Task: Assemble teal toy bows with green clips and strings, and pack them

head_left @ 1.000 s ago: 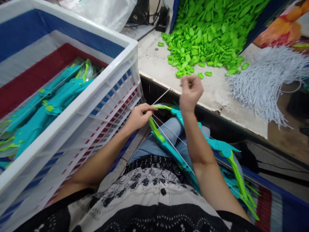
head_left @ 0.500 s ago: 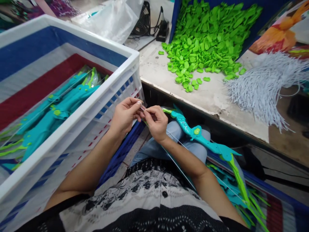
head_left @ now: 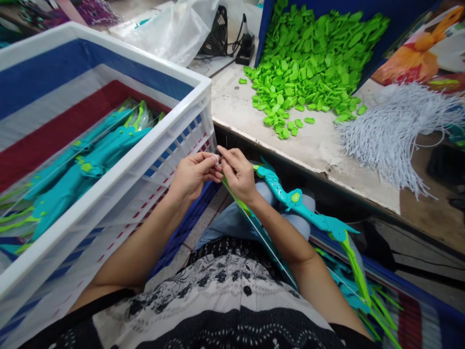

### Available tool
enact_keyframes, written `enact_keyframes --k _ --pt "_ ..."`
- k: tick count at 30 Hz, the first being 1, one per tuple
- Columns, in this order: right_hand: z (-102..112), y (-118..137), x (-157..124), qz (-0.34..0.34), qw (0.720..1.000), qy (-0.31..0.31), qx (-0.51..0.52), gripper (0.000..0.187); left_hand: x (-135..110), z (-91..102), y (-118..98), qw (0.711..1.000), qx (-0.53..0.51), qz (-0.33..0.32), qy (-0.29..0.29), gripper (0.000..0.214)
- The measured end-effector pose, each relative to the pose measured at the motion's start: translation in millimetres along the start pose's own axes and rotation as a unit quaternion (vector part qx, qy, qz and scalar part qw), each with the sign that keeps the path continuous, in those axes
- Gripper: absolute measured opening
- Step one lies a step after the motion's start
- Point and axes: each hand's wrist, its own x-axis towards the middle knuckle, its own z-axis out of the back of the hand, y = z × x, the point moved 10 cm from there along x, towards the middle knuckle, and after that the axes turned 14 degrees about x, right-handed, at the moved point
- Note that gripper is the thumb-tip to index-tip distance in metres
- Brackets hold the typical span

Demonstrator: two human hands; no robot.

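Note:
A teal and lime-green toy bow point(head_left: 296, 198) lies across my lap, its near part running under my right forearm. My left hand point(head_left: 191, 177) is closed, pinching a small loop of white string point(head_left: 217, 159) between thumb and fingertips. Right beside it, my right hand point(head_left: 240, 177) has its thumb and fingers bent in at the same string, the index finger lying over the loop. The exact grip of the right fingertips is partly hidden. The bow's green tip reaches toward my hands, mostly covered by the right one.
At my left stands a white crate point(head_left: 174, 104) holding teal bows point(head_left: 72, 184). On the bench point(head_left: 232, 109), green plastic pieces point(head_left: 298, 82) spill from a blue bin, beside a bundle of white strings point(head_left: 395, 131). A fan point(head_left: 217, 34) stands behind. More bows point(head_left: 348, 286) lie low at right.
Both hands have shifted slightly right and come closer together. The stretch of string between them has shortened to a small loop, and the right index finger has lifted over it.

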Motion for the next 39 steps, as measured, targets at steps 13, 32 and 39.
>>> enact_keyframes --k 13,32,39 --pt "11 5 5 0.061 0.995 0.03 -0.066 0.014 3 -8.5 3 0.997 0.046 -0.004 0.063 0.026" --pt "-2 -6 -16 0.047 0.985 0.059 -0.152 0.017 -12 5.0 -14 0.943 0.315 -0.109 0.017 0.015" --pt "57 -33 -45 -0.062 0.988 0.049 -0.133 0.02 -26 39.1 34 0.986 0.137 -0.08 -0.055 0.033"
